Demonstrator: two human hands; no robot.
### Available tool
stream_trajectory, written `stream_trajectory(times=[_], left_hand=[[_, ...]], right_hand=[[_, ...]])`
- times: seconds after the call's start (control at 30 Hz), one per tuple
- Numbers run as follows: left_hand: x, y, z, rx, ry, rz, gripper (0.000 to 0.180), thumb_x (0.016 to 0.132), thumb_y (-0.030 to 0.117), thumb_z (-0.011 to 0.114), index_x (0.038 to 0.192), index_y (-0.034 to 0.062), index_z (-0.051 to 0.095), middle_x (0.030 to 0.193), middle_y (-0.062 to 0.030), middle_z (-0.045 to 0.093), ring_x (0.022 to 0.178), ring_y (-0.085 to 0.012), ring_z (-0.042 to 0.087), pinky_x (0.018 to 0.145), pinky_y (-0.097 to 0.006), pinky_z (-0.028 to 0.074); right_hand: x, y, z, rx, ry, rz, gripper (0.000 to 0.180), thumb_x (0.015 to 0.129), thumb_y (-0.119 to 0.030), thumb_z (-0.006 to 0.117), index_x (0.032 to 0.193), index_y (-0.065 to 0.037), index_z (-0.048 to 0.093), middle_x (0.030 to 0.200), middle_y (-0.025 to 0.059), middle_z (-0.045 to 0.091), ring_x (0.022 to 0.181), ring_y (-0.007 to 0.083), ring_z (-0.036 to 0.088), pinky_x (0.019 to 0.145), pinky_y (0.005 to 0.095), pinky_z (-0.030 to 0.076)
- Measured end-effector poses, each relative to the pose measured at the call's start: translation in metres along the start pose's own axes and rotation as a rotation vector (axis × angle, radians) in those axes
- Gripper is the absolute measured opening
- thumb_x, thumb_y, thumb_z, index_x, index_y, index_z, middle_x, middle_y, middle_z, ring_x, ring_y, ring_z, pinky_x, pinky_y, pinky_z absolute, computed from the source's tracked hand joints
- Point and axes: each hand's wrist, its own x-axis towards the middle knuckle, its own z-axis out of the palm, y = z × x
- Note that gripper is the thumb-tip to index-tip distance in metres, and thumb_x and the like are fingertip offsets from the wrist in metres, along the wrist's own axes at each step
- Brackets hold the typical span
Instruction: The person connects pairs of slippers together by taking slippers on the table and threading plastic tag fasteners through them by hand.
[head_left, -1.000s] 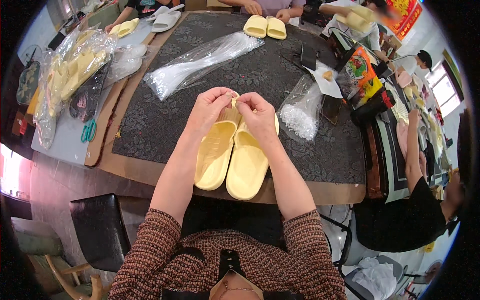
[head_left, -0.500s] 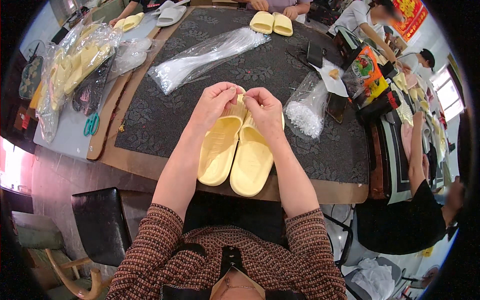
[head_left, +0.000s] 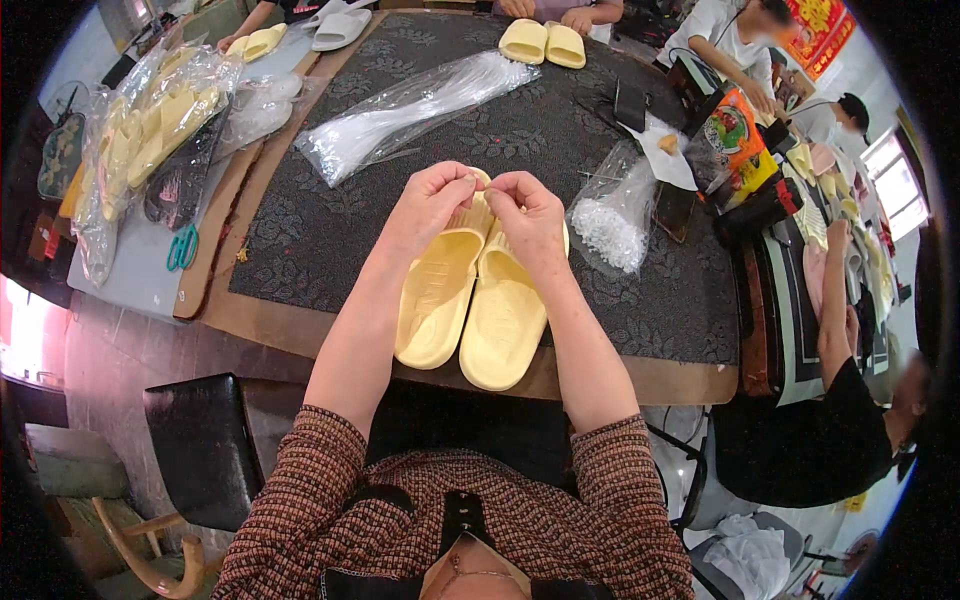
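Dark patterned surface point(head_left: 330, 230): yellow slipper pair point(head_left: 470, 300) lies at near edge, overhanging. Left hand point(head_left: 428, 205) and right hand point(head_left: 530, 215) are pinched on something tiny, hidden, at far ends. Pair could be nudged off.

A long clear plastic bag point(head_left: 410, 112) lies on the dark patterned table point(head_left: 300, 240). A small bag of white pieces point(head_left: 612, 215) lies near green scissors point(head_left: 182, 248).

Slippers point(head_left: 470, 300) lie side by side at the table's point(head_left: 320, 240) near edge, bag point(head_left: 612, 208) right.
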Motion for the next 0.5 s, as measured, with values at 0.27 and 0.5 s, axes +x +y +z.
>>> stream_trajectory(times=[0.27, 0.5], left_hand=[[-0.0011, 0.0030, 0.0029, -0.054, 0.071, -0.020, 0.012, 0.090, 0.012, 0.055, 0.089, 0.0030, 0.062, 0.067, 0.0054, 0.050, 0.058, -0.0017, 0.041, 0.052, -0.016, 0.032], [-0.0031, 0.0034, 0.0042, -0.030, 0.042, 0.009, 0.011, 0.091, 0.011, 0.055, 0.088, 0.0043, 0.062, 0.066, 0.0065, 0.049, 0.057, -0.0009, 0.040, 0.050, -0.016, 0.030]], right_hand=[[-0.0015, -0.0012, -0.0011, 0.092, 0.024, 0.011, 0.006, 0.085, -0.002, 0.061, 0.091, 0.000, 0.061, 0.078, -0.0027, 0.060, 0.070, 0.0038, 0.054, 0.064, 0.0186, 0.043], [0.0010, 0.0076, 0.0023, -0.002, 0.048, -0.044, 0.005, 0.081, -0.004, 0.063, 0.084, 0.000, 0.062, 0.067, -0.0031, 0.058, 0.060, 0.0022, 0.050, 0.054, 0.0197, 0.042]])
